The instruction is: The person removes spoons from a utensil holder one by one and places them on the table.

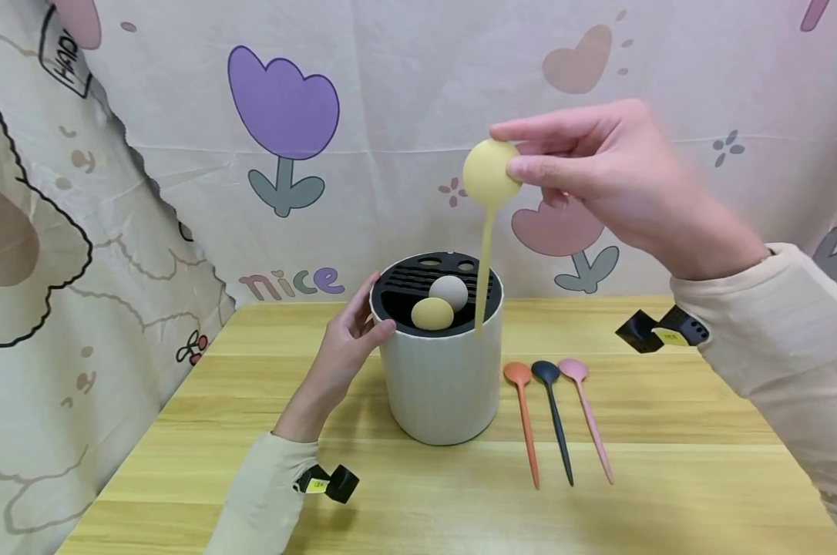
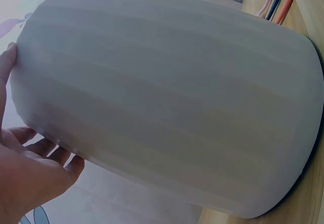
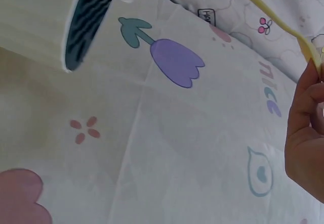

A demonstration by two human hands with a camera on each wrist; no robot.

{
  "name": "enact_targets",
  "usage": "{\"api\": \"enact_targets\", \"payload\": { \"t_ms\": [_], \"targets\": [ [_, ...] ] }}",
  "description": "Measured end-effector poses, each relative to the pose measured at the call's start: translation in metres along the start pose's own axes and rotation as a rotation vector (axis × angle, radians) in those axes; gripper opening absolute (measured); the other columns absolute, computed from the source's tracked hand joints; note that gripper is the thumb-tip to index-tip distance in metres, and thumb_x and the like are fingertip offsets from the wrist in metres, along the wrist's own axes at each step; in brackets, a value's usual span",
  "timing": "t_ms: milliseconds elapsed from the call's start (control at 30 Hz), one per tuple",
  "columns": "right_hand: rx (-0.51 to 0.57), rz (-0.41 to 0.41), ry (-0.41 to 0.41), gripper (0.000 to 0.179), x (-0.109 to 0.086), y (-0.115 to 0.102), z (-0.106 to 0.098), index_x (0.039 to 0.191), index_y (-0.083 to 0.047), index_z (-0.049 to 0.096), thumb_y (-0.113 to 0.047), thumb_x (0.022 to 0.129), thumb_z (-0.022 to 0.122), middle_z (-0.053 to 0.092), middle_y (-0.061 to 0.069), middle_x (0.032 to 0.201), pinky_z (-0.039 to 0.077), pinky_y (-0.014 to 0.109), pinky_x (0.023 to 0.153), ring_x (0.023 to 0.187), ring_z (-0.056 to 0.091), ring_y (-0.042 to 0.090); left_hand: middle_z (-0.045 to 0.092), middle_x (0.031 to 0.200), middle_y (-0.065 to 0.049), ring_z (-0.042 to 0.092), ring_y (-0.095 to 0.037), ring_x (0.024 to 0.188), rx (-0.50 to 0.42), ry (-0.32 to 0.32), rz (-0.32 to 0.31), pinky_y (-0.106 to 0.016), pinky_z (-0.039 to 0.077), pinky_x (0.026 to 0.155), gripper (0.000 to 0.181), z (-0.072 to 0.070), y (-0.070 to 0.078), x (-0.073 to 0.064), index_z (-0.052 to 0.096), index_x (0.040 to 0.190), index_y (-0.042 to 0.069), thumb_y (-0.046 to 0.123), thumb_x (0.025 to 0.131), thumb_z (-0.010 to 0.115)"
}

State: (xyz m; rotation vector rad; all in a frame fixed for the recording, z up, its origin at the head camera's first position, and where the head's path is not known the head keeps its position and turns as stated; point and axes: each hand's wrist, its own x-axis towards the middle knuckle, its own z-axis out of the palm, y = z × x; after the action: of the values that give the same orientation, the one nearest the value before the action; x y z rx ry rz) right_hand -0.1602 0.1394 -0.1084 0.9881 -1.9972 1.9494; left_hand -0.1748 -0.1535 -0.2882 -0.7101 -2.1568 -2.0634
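Note:
My right hand (image 1: 592, 169) pinches a pale yellow spoon (image 1: 488, 173) by its round bowl, with the handle pointing down. The handle's tip overlaps the front right rim of a white utensil holder (image 1: 439, 385). In the right wrist view the same yellow spoon (image 3: 268, 11) runs up and left from my fingers. My left hand (image 1: 338, 347) grips the left side of the holder near the top, thumb at the front rim and fingers farther back. A black slotted lid (image 1: 411, 281) tops the holder. A white spoon (image 1: 449, 293) and another yellow spoon (image 1: 432, 314) stand in its front opening, bowls up.
On the wooden table (image 1: 252, 478), right of the holder, an orange spoon (image 1: 522, 408), a dark blue spoon (image 1: 554, 408) and a pink spoon (image 1: 588, 408) lie side by side, bowls away from me. A printed cloth (image 1: 391, 92) hangs behind the table and along its left side.

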Motion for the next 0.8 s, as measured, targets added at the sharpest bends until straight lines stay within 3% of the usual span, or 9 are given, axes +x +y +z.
{"api": "enact_targets", "payload": {
  "t_ms": [67,200,333,500,800],
  "targets": [
    [-0.011,0.032,-0.006,0.03,-0.002,0.004,0.0,0.113,0.004,0.07,0.002,0.083,0.073,0.071,0.015,0.093,0.044,0.018,0.051,0.058,0.049,0.018,0.031,0.154,-0.002,0.03,-0.014,0.139,-0.001,0.001,-0.007,-0.03,0.027,0.111,0.082,0.0,0.0,0.0,0.025,0.154,0.012,0.036,0.089,0.069],
    [-0.102,0.153,0.001,0.036,-0.01,0.008,0.003,0.119,-0.003,0.069,-0.004,0.083,0.076,0.071,0.012,0.103,0.054,0.021,0.072,0.082,0.065,0.019,0.031,0.154,-0.002,0.031,-0.014,0.139,-0.009,0.001,-0.008,-0.026,0.029,0.109,0.082,0.0,-0.001,0.0,0.025,0.154,0.012,0.035,0.089,0.069],
    [-0.132,0.257,-0.02,0.048,-0.017,0.013,0.005,0.125,-0.006,0.066,0.001,0.079,0.077,0.07,0.013,0.107,0.054,0.027,0.082,0.1,0.066,0.022,0.031,0.154,-0.002,0.03,-0.014,0.139,-0.006,0.0,-0.006,-0.027,0.028,0.11,0.082,0.0,-0.001,-0.001,0.026,0.154,0.012,0.036,0.089,0.07],
    [-0.123,0.277,-0.029,0.057,-0.024,0.027,0.006,0.129,-0.004,0.062,0.011,0.076,0.075,0.071,0.012,0.106,0.054,0.029,0.084,0.101,0.066,0.023,0.032,0.154,-0.002,0.03,-0.013,0.139,-0.008,0.004,-0.003,-0.028,0.027,0.111,0.082,0.0,-0.001,0.0,0.027,0.154,0.014,0.037,0.088,0.07],
    [-0.214,0.313,-0.011,0.06,-0.044,0.055,0.0,0.13,-0.004,0.062,0.003,0.073,0.081,0.071,0.006,0.095,0.054,0.026,0.077,0.085,0.065,0.018,0.032,0.154,-0.003,0.031,-0.015,0.139,-0.02,0.0,0.009,-0.025,0.029,0.109,0.086,0.001,-0.001,0.001,0.025,0.154,0.01,0.039,0.087,0.071]
  ]
}}
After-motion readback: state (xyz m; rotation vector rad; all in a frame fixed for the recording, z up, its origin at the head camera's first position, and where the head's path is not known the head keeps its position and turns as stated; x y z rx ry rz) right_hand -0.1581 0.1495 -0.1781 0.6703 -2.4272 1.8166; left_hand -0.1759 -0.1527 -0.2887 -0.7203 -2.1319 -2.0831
